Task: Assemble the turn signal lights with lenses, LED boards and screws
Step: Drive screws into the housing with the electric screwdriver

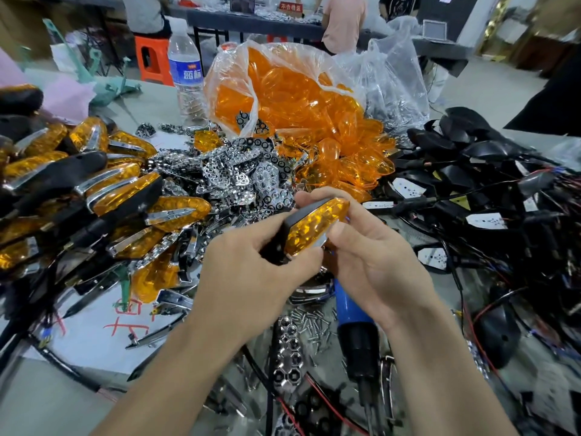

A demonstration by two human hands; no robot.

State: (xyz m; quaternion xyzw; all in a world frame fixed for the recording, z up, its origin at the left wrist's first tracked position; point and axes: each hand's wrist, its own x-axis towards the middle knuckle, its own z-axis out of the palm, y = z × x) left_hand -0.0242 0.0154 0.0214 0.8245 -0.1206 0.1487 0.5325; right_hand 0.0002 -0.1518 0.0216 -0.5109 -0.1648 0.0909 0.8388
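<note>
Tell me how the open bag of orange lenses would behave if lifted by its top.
The bag of orange lenses would probably sag and change shape: its film is thin and crumpled. Its mouth gapes toward the loose lenses already spilled in front, so more would likely slide out.

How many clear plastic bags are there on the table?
2. One bag of orange lenses sits at the centre back; a second clear bag, with silvery parts, is just to its right. Others may be hidden behind them.
</note>
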